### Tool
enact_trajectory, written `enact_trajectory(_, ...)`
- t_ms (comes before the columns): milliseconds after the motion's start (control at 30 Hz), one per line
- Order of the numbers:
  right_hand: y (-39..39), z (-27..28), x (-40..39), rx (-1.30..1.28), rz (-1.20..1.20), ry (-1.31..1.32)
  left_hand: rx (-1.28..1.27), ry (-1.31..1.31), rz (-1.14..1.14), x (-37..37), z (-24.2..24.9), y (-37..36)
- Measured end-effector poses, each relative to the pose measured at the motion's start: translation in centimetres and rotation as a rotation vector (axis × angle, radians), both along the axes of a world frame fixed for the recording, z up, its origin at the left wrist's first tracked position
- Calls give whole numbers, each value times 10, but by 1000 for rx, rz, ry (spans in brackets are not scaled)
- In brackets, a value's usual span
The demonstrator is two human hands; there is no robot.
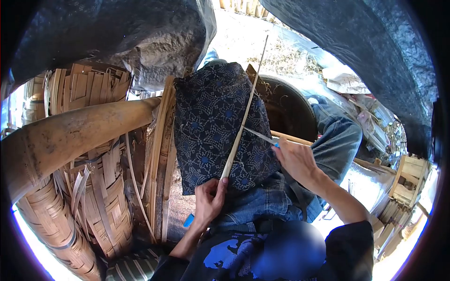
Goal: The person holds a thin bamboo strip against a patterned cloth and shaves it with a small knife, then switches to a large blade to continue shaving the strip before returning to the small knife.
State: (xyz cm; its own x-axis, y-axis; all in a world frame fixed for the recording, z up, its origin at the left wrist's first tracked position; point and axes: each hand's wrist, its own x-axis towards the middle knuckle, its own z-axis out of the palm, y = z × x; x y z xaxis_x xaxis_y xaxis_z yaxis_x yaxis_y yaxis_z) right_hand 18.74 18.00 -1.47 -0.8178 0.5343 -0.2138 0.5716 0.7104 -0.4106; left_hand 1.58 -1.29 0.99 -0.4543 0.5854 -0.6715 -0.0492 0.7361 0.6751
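A long, thin pale strip [242,124], which looks like bamboo, slants up over a dark blue patterned cloth [211,122] on the lap. My left hand [210,199] is closed round the strip's lower end, the thumb lying along it. In my right hand [296,160] is a knife [261,135] with a blue handle, its fingers wrapped round the grip. The blade points left, and its tip meets the strip near the middle. The strip's thin upper end reaches past the cloth's top edge.
Woven bamboo baskets [101,201] and a thick bamboo pole [84,124] fill the left side. Behind the cloth is a round dark container [290,110]. Dark sheeting [375,42] hangs overhead. A small wooden rack [408,180] stands at the right.
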Motion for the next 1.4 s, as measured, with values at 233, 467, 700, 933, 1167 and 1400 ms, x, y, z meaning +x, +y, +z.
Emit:
enact_trajectory(233, -6, 7, 11, -28, -134, 156, 37, 26, 15, 2, -3, -1)
enact_trajectory(467, -10, -13, -12, -48, -92, 190, 47, 30, 16, 1, -4, -3)
enact_trajectory(700, -3, -23, -19, -19, -63, 121, 47, 9, 36, 1, -6, -4)
enact_trajectory(933, -7, -21, -24, -46, -34, 63, 42, 10, 40, 1, -7, -5)
enact_trajectory(1167, -9, -30, -34, 28, -2, -10, 49, 67, 58, 5, -9, -4)
enact_trajectory(1400, -6, -35, -55, 124, -45, -5, 71, 115, -5, 7, -12, -9)
